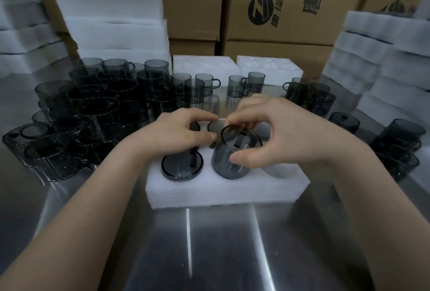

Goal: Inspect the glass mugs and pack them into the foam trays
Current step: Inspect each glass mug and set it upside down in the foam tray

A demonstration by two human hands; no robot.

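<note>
Head view, packing station. Your right hand (263, 132) grips a smoky glass mug (229, 165), with the thumb on its near wall and the fingers curled over its upper rim. The mug is tilted, and its lower end sits in the near-middle pocket of the foam tray (221, 194). Your left hand (183, 132) lies over the far-left part of the tray with its fingers curled and the thumb close to the fingertips. Whether it holds anything you cannot tell, since the hand hides what is under it. The near-left mug (182, 165) is seated in its pocket, just beside the held one. The far-row mugs (216, 127) show between your two hands. The near-right pocket (278, 171) shows bare foam, partly behind your right wrist. The tray lies flat on the steel bench (209, 244), in front of you and near the middle. Loose mugs (93, 109) crowd the bench to the left, some stacked. Small mugs (204, 86) stand behind the tray. More mugs (395, 146) stand to the right. Two back trays (267, 67) lie side by side against the cartons (290, 11). A left foam stack (111, 11) and a right foam stack (372, 58) flank the bench.
</note>
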